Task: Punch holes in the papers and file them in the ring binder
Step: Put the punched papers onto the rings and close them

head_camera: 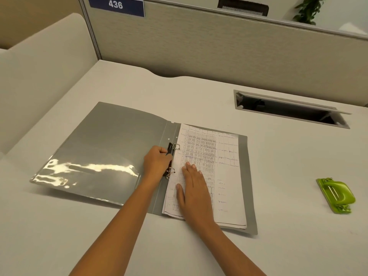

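Observation:
A grey ring binder (111, 144) lies open on the desk, its left cover flat and glossy. A stack of printed and handwritten papers (225, 176) sits on the right cover, its left edge at the metal rings (176, 146). My left hand (157, 162) grips the black lever of the ring mechanism at the spine, fingers curled round it. My right hand (194, 188) lies flat on the papers with straight fingers, pressing them down. A green hole punch (336, 195) rests on the desk to the right, apart from the binder.
A recessed cable slot (288, 110) with a raised lid sits in the white desk (278, 246) behind the binder. A beige partition (199, 46) with a blue "436" sign (116, 5) bounds the back. A cream panel stands at the left.

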